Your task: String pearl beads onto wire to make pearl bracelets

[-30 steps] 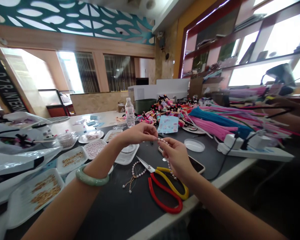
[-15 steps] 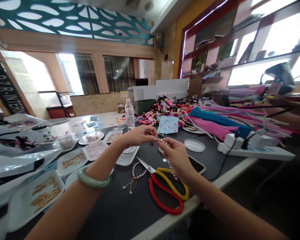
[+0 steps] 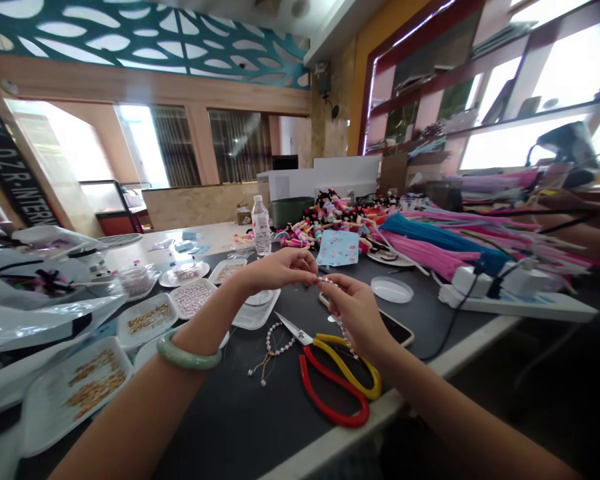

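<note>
My right hand (image 3: 356,310) pinches a string of small pale beads (image 3: 348,339), whose loose end hangs down below the palm. At the upper end of that string, the fingertips of my left hand (image 3: 287,268) are closed on it, close to my right fingertips. A green bangle (image 3: 187,351) circles my left wrist. Below my hands lie scissors (image 3: 307,339) with one red and one yellow handle, blades slightly apart. Beside their tips rests a beaded bracelet (image 3: 279,349) with two dangling bead ends. A phone (image 3: 397,328) lies partly hidden behind my right hand.
White trays of gold pieces (image 3: 26,427) and pink beads (image 3: 193,298) stand at the left. A water bottle (image 3: 261,230) and a heap of small dolls (image 3: 325,220) are behind. To the right are a round lid (image 3: 391,290), pipe cleaners (image 3: 425,248), a power strip (image 3: 525,307) and another person's arm (image 3: 575,227).
The view has shifted very slightly. Both hands keep their hold on the bead string, with hardly any visible movement.
</note>
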A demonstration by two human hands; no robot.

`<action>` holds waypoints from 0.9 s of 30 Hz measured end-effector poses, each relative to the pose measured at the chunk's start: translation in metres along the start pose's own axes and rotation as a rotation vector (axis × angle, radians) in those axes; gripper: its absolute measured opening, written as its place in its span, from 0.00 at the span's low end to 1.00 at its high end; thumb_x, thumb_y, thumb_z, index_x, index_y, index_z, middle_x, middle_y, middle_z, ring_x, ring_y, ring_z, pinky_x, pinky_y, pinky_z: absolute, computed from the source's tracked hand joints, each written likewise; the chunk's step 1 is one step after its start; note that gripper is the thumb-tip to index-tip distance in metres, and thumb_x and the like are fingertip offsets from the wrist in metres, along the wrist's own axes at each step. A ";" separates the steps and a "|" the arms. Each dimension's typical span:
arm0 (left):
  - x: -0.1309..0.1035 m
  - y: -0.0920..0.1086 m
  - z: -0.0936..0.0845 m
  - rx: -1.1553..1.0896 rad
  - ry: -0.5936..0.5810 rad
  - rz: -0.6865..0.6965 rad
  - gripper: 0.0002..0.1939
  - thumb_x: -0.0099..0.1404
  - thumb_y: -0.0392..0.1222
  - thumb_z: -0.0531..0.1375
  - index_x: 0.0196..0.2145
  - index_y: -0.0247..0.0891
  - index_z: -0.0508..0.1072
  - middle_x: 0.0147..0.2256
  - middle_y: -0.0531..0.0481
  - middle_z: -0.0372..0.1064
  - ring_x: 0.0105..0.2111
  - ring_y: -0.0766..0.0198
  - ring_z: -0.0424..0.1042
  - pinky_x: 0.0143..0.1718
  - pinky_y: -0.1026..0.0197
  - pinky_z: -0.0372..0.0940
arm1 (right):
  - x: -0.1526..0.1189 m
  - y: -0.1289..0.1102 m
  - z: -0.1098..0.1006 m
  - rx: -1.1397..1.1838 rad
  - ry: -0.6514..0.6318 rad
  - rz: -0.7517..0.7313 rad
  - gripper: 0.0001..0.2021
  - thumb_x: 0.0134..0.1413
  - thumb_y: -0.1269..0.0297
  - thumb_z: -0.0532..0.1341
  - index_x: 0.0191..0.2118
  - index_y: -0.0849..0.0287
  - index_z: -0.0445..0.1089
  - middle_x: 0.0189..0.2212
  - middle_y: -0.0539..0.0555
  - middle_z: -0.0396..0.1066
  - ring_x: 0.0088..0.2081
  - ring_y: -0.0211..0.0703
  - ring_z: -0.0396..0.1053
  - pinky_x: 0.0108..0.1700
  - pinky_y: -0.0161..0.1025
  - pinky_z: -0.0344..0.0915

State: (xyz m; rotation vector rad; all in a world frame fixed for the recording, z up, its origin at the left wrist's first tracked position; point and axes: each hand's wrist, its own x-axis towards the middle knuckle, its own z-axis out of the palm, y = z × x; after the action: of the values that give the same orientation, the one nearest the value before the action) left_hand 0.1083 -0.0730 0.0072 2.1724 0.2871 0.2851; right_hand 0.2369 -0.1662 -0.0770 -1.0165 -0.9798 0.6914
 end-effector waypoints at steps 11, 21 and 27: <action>-0.003 -0.009 -0.001 -0.177 -0.009 -0.110 0.16 0.56 0.38 0.60 0.41 0.39 0.59 0.31 0.52 0.69 0.35 0.65 0.71 0.36 0.61 0.62 | 0.000 0.000 0.002 0.015 0.016 0.023 0.14 0.39 0.55 0.66 0.28 0.61 0.72 0.19 0.46 0.62 0.17 0.29 0.50 0.18 0.32 0.44; -0.001 -0.011 0.003 -0.399 -0.004 -0.082 0.09 0.55 0.31 0.57 0.34 0.36 0.62 0.27 0.54 0.65 0.28 0.68 0.71 0.38 0.58 0.65 | 0.000 0.004 0.003 0.075 0.000 0.023 0.11 0.40 0.58 0.66 0.27 0.61 0.71 0.19 0.45 0.62 0.17 0.29 0.51 0.19 0.32 0.44; -0.001 -0.009 0.006 -0.457 -0.047 -0.166 0.06 0.55 0.29 0.56 0.29 0.35 0.60 0.24 0.56 0.63 0.22 0.73 0.67 0.31 0.65 0.63 | 0.000 0.006 0.004 0.083 0.003 0.051 0.11 0.39 0.58 0.66 0.27 0.61 0.71 0.17 0.45 0.60 0.17 0.28 0.50 0.19 0.32 0.44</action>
State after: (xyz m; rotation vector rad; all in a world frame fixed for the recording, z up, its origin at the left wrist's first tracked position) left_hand 0.1086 -0.0724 -0.0038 1.6915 0.3365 0.1835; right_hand 0.2334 -0.1621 -0.0818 -0.9717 -0.9176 0.7666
